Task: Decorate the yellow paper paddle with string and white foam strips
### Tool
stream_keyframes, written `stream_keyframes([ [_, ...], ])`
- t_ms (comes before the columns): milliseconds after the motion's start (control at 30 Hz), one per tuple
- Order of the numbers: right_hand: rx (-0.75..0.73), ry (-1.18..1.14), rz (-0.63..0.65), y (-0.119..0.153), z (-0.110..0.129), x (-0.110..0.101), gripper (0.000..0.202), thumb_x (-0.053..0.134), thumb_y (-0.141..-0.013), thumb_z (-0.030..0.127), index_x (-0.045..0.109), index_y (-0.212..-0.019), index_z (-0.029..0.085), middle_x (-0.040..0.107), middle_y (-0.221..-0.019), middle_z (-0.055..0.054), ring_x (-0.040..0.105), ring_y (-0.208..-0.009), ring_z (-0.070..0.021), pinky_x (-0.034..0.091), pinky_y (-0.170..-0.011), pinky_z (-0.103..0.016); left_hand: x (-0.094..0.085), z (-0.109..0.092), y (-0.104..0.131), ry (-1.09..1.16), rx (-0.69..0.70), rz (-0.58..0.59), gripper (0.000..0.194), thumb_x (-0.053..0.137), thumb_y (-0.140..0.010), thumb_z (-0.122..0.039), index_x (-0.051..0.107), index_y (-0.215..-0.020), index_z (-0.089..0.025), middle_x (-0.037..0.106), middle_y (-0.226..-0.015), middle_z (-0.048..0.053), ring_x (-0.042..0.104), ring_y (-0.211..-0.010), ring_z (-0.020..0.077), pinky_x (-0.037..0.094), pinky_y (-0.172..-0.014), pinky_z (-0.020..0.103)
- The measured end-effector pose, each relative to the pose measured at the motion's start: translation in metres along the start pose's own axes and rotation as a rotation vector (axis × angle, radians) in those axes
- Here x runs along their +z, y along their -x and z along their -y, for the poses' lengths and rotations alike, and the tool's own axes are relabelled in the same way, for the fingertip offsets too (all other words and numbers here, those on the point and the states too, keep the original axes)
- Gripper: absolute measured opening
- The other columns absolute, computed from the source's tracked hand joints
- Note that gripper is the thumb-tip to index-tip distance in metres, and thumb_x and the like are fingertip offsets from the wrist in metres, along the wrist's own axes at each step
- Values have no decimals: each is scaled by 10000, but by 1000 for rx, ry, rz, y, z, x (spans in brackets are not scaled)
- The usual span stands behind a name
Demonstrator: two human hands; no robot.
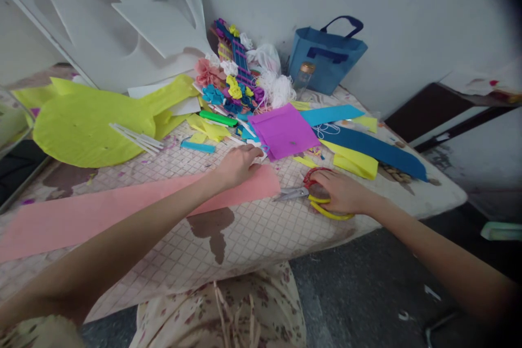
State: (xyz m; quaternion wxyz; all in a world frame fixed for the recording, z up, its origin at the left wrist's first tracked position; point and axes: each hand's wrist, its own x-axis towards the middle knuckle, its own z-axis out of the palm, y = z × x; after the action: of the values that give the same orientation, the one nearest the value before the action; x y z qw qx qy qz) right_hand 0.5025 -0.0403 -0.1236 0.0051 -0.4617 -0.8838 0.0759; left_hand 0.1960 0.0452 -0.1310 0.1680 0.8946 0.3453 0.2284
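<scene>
My left hand [240, 164] reaches over a long pink crepe paper strip [163, 196]. Its fingers are bent, with the thumb apart, beside small white and light blue scraps near the folded purple paper [285, 130]. Whether a fingertip touches a scrap is hard to see. On the right, my right hand [342, 190] is closed around the handles of the scissors [296, 193], one red and one yellow. The grey blades point left, low over the tabletop, with their tips close to the right end of the pink strip.
A yellow-covered guitar-like shape [93, 125] bears several white sticks [136, 138]. Behind lie a green cutter [219, 118], paper flowers [228, 81] and white yarn [281, 88]. A blue bag [326, 60] and glass jar [304, 76] stand near the wall, behind blue strips [375, 149] and yellow paper [356, 162].
</scene>
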Motion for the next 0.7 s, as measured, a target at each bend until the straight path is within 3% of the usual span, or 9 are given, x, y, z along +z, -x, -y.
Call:
stream_keyframes([
  [100, -5, -3, -1, 0, 0, 0, 392, 671, -714, 378, 572, -1046, 194, 639, -1064, -120, 583, -1032, -303, 464, -897, -460, 1, -1, 9, -54, 253, 6, 234, 479, -879, -99, 622, -1058, -145, 656, -1165, 122, 585, -1115, 219, 441, -944, 402],
  [233, -10, -5, 3, 0, -1, 0, 399, 677, -710, 385, 577, -1044, 192, 639, -1066, -121, 586, -1027, -300, 465, -896, -451, 3, -2, 22, -58, 507, 196, 358, 412, -937, -117, 550, -1256, -202, 538, -1377, 88, 440, -1318, 192, 319, -1083, 411],
  [333, -16, -32, -3, -1, -1, 0, 398, 680, -702, 380, 582, -1042, 198, 644, -1057, -116, 591, -1020, -295, 468, -891, -448, 6, 0, 27, -90, 527, 310, 411, 373, -987, -241, 423, -1393, -275, 396, -1491, 40, 307, -1402, 175, 170, -1158, 424],
  [467, -32, -42, 16, -2, 0, -4, 403, 676, -705, 358, 573, -1059, 195, 637, -1083, -117, 580, -1044, -291, 465, -909, -441, 13, 8, 29, -92, 524, 389, 489, 384, -984, -376, 303, -1462, -323, 318, -1531, 19, 210, -1438, 183, 45, -1178, 446],
  [700, -55, -33, 57, -2, -2, -8, 424, 682, -697, 361, 566, -1073, 205, 632, -1095, -110, 587, -1026, -290, 475, -894, -449, 12, 8, 28, -64, 546, 359, 514, 436, -959, -373, 335, -1454, -282, 349, -1512, 60, 265, -1418, 205, 98, -1174, 472],
])
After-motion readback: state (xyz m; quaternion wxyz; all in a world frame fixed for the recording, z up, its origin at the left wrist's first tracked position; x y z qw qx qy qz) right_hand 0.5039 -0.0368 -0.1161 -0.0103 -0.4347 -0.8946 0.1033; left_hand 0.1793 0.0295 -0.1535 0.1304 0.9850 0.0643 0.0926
